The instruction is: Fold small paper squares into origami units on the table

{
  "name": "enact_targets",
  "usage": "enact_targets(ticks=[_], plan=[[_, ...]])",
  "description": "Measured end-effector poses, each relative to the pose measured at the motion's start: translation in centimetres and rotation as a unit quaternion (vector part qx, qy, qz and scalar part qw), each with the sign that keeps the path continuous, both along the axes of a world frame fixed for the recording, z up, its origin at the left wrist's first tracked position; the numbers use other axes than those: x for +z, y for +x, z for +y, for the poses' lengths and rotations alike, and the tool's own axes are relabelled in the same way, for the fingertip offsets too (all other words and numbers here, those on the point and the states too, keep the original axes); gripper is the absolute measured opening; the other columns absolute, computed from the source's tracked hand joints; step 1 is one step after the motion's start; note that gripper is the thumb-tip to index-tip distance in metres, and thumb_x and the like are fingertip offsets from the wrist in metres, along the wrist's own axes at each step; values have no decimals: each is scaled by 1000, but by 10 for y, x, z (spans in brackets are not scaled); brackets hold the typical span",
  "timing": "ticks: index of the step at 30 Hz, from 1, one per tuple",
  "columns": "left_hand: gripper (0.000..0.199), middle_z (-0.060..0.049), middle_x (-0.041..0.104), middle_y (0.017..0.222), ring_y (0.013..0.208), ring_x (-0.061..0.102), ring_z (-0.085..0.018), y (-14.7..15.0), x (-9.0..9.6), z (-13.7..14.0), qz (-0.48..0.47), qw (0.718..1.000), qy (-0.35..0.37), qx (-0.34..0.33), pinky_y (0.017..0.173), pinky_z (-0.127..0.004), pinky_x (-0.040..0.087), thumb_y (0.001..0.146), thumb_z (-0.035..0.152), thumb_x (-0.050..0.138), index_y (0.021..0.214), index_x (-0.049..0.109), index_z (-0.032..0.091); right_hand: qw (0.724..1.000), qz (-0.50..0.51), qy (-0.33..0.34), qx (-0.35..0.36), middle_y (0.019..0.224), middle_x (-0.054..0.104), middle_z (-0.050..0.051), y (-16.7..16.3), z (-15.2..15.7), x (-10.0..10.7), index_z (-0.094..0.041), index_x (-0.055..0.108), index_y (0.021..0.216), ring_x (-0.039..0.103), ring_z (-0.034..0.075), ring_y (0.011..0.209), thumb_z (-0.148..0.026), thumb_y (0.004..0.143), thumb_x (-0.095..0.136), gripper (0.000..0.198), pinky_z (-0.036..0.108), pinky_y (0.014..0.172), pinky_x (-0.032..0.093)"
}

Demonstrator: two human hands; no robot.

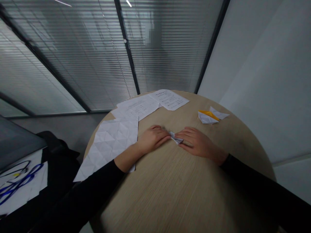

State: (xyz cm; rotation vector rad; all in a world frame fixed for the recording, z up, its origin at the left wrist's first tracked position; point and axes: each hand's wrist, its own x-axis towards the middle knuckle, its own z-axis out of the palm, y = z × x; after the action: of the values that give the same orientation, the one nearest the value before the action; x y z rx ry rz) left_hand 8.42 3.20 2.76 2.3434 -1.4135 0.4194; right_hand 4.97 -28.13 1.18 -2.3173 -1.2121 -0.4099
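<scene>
Between my two hands, low over the round wooden table (165, 181), is a small piece of folded white paper (177, 139). My left hand (154, 138) has its fingers closed together on the paper's left end. On the opposite end, my right hand (195, 141) pinches it between thumb and fingers. Parts of the paper are hidden under the fingertips. Left of my left hand lies a creased white sheet (114, 139) marked with a grid of fold lines. A folded paper boat (208, 117) in white and yellow sits beyond my right hand.
Several printed sheets (145, 105) overlap at the table's far edge. At the lower left, blue cords (21, 184) lie on white paper beside a black item (57, 145). Glass panels with blinds (167, 58) stand behind the table, and a pale wall (272, 81) rises on the right.
</scene>
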Motion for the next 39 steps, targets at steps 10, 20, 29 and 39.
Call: enact_targets(ticks=[10,20,29,39], plan=[[30,-5,87,93,85,79,-20,-17,7,-9,237,945,-217,64,84,-34,61,117,45,69,113,84,20,949,133,235,-165,113,89,7,6,1,-15,-29,81,124,85,28,103,-43,114,72,19,42,90,69],[10,-8,82,110,99,75,-24,-3,-11,-9,176,974,-136,46,94,-41,58,105,30,80,112,82,22,987,73,100,-101,115,85,8,8,7,-19,-26,83,114,77,30,113,-25,111,77,7,50,104,61],[19,-8,86,126,118,80,-28,-9,2,-2,92,992,-58,-62,107,-46,58,108,23,68,120,84,25,999,-22,-19,-43,132,85,8,-9,2,-6,-33,84,144,76,31,120,-9,110,66,45,54,106,62],[38,-10,86,121,110,80,-27,-6,3,-3,-3,997,5,-82,102,-42,56,121,56,65,128,82,23,996,-13,-81,18,165,72,18,-22,-6,3,-22,59,175,69,40,148,-46,113,74,68,63,126,56]])
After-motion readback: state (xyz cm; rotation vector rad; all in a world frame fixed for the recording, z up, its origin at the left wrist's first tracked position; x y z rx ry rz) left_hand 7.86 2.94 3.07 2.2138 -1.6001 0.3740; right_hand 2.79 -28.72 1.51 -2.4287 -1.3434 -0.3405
